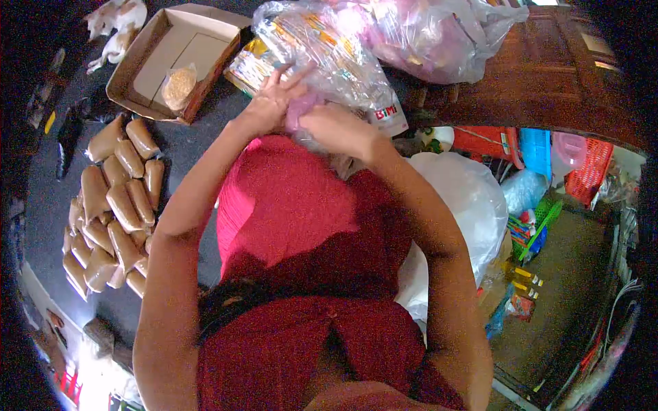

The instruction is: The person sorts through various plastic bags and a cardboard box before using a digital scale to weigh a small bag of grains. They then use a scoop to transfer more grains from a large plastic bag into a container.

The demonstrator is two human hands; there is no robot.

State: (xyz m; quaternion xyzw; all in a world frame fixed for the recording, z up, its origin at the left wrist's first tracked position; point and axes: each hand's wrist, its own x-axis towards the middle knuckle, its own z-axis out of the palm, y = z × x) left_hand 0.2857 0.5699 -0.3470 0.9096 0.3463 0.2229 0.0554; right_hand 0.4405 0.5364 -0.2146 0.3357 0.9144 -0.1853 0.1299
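My left hand (pixel 273 103) has its fingers spread, and its inner side touches a thin pink plastic bag (pixel 301 108). My right hand (pixel 337 129) is closed against the same bag from the other side; its fingertips are partly hidden. Both hands are close together in front of my lap. Just beyond them lies a clear plastic bag (pixel 322 51) of colourful packets. A white carton marked "BIMI" (pixel 391 120) sits beside my right hand.
To the left is a pile of several brown-filled plastic packets (pixel 125 205). An open cardboard box (pixel 147 65) holds a small bag of yellowish bits (pixel 179 89). A cat (pixel 123 27) lies behind it. On the right are a white plastic sack (pixel 459 198) and red baskets (pixel 588 171).
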